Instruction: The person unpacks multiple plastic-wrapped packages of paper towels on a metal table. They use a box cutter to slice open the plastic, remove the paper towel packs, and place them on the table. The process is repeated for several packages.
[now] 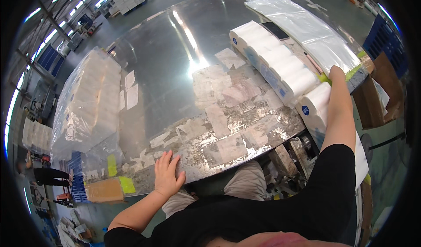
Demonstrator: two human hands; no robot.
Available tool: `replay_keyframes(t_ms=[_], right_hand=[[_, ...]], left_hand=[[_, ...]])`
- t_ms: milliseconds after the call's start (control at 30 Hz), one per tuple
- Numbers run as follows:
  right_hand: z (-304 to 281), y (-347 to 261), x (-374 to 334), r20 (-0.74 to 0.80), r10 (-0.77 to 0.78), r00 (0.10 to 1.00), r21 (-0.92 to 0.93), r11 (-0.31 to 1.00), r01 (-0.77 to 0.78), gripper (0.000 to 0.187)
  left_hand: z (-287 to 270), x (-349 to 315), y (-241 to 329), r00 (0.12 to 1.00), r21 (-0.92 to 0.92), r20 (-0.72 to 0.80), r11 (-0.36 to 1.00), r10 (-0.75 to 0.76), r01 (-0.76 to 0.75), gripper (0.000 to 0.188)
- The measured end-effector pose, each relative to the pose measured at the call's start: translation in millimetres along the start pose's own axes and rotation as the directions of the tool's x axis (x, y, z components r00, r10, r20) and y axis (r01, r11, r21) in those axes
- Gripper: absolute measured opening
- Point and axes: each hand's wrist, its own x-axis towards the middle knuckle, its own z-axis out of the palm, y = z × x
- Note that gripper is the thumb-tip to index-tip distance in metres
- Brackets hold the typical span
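Observation:
My left hand (168, 174) lies on the near edge of the metal table (153, 41), fingers spread and holding nothing. My right arm reaches out to the far right, where my right hand (337, 73) touches the near end of a stack of clear plastic bags (302, 25); its fingers are mostly hidden. Left of that stack lies a long wrapped pack of white paper rolls (280, 60). A second pack of rolls (316, 98) sits at the table's right corner, partly behind my right forearm.
A large clear bag filled with white rolls (87, 102) stands at the table's left. A phone (275, 30) and a thin stick (313, 62) lie between the long pack and the bags. Cardboard (381, 93) and a blue crate (386, 45) stand to the right. Another person (46, 176) is far left.

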Motion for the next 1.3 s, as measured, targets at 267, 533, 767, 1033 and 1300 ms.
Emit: replay_keyframes(t_ms=[267, 533, 767, 1033, 1300], right_hand=[[0, -5, -1, -0.042, -0.004, 0.999, -0.008, 1.000, 0.003, 0.028], [18, 0, 15, -0.031, -0.075, 0.997, -0.072, 0.995, 0.073, 0.026], [-16, -19, -14, -0.118, -0.015, 0.993, -0.086, 0.996, 0.005, 0.025], [-18, -23, -20, -0.108, -0.024, 0.994, 0.089, 0.995, 0.034, 0.029], [-80, -39, 55, -0.519, -0.165, 0.839, 0.148, 0.949, 0.278, 0.044]], left_hand=[[1, 0, -1, 1.000, 0.003, 0.009, 1.000, -0.005, 0.005, 0.059], [3, 1, -3, 1.000, -0.004, 0.008, 1.000, -0.008, 0.008, 0.059], [4, 1, -5, 1.000, 0.001, 0.001, 1.000, 0.007, -0.007, 0.059], [3, -5, -2, 0.999, -0.007, -0.013, 1.000, -0.030, 0.030, 0.058], [4, -4, -3, 0.999, -0.018, -0.035, 0.999, -0.039, 0.038, 0.055]])
